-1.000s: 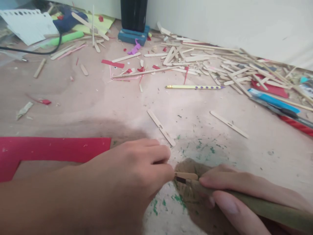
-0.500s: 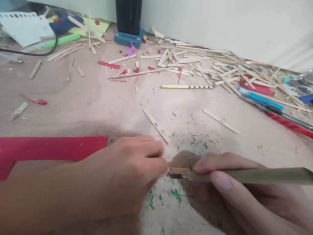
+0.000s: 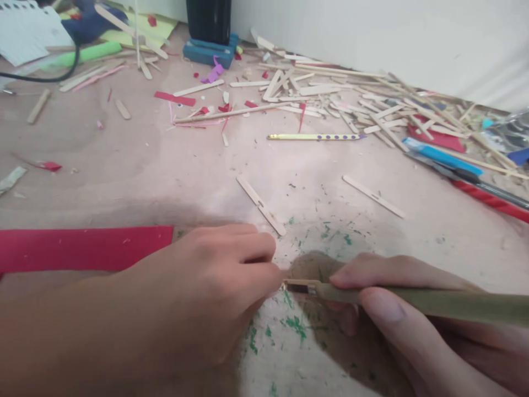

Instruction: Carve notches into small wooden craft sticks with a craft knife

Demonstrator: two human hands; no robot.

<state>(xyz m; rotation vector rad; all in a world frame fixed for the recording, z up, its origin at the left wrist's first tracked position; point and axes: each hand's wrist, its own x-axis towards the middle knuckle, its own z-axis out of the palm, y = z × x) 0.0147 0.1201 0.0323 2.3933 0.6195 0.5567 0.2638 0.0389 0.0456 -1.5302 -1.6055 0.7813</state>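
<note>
Pinched in my left hand [image 3: 223, 275] is a small wooden craft stick [image 3: 303, 282], mostly hidden behind the fingers. My right hand [image 3: 397, 320] grips a craft knife [image 3: 438, 304] with a long greenish handle and a short dark blade. The blade lies along the stick, its tip close to my left fingertips; whether it cuts in is too small to tell. Just beyond my hands, two loose craft sticks lie flat: a notched one [image 3: 248, 190] on the left and another [image 3: 363, 189] with a small mark or slit on the right.
Red paper [image 3: 86, 248] lies by my left forearm. A patterned pencil [image 3: 297, 137] rests farther back, before a heap of sticks [image 3: 330, 88] along the wall. Pens [image 3: 446, 157] are at right. A black object on a blue base [image 3: 210, 52] stands behind. Green flecks dot the tabletop.
The view has shifted slightly, so background things sit higher and mostly farther left. The knife handle has tilted a little, and more of its blade's side shows. Both grips stay the same.
</note>
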